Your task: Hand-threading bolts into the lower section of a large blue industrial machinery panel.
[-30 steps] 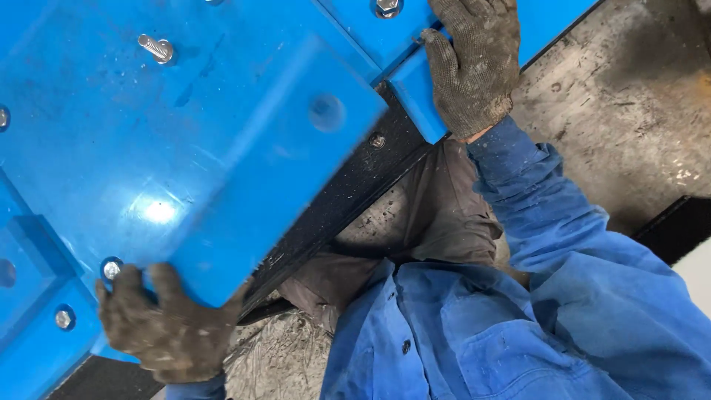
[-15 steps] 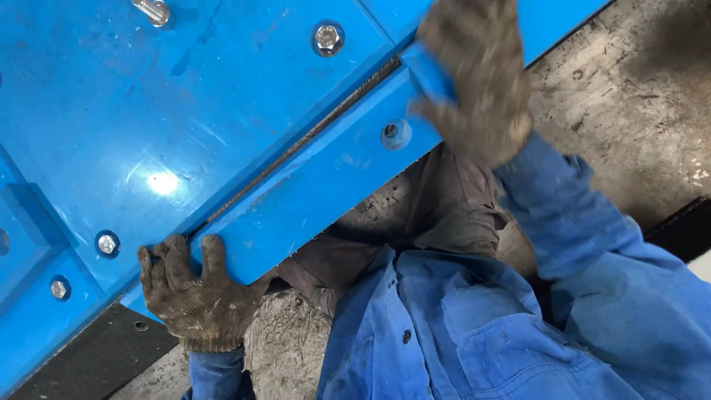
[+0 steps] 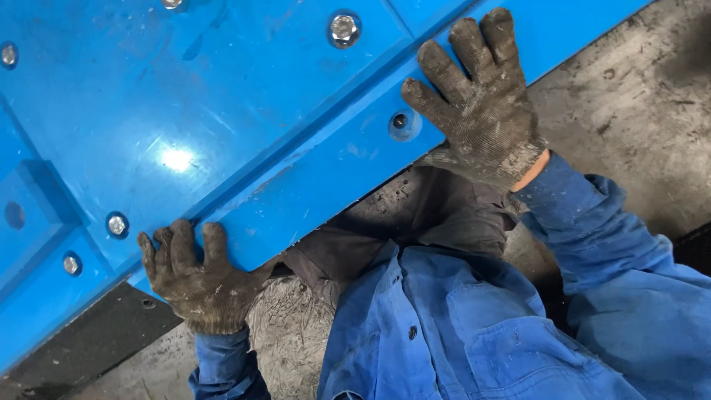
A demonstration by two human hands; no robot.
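I see my left hand (image 3: 196, 278), in a dirty knit glove, lying flat with fingers spread on the lower end of a long blue bar (image 3: 326, 170) that runs along the near edge of the big blue panel (image 3: 185, 96). My right hand (image 3: 481, 104) rests open, palm down, on the upper end of that bar, just beside a recessed hole (image 3: 404, 124). Neither hand grips anything; both press on it. The panel carries several bolts (image 3: 343, 28) and lies over a grimy floor (image 3: 615, 111). I judge the bar stiff, smooth plastic, fairly heavy and slick under gloves, best held at its near edge towards both ends
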